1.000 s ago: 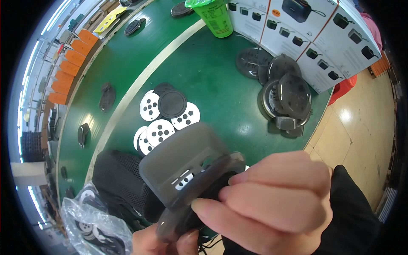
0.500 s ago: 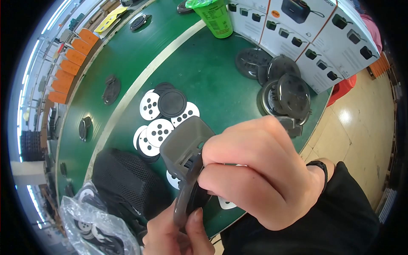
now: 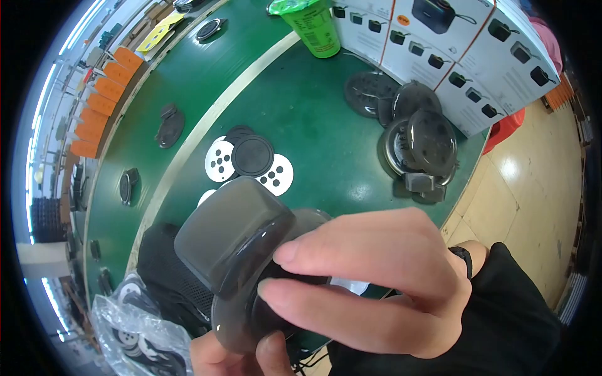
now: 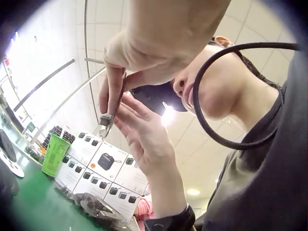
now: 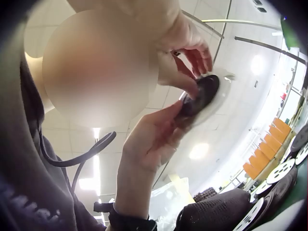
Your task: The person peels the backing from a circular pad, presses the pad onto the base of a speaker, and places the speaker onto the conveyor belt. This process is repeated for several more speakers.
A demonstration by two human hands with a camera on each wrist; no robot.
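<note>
A dark translucent plastic part (image 3: 235, 235), with a boxy end and a round flange, is held up over the near side of the table. My left hand (image 3: 241, 357) grips the flange's lower edge between thumb and finger. On the flange's near face lies a black round pad (image 5: 206, 94). My right hand (image 3: 389, 282) has its fingertips on this pad, thumb and finger set apart. From the right wrist view, the thumb rests on the pad's face while the other fingers reach past its edge. Most of the pad is hidden behind the right hand in the head view.
White discs with black dots (image 3: 276, 175) and a black disc (image 3: 253, 155) lie mid-table. Similar translucent parts (image 3: 433, 141) are piled at right by printed boxes (image 3: 433, 56) and a green cup (image 3: 313, 31). A mesh bag (image 3: 166, 263) and clear plastic bag (image 3: 141, 319) stand at left.
The plastic part has turned so its boxy end's outer side faces up. It moved left and nearer. My right fingers have loosened from a tight curl and spread apart on the pad.
</note>
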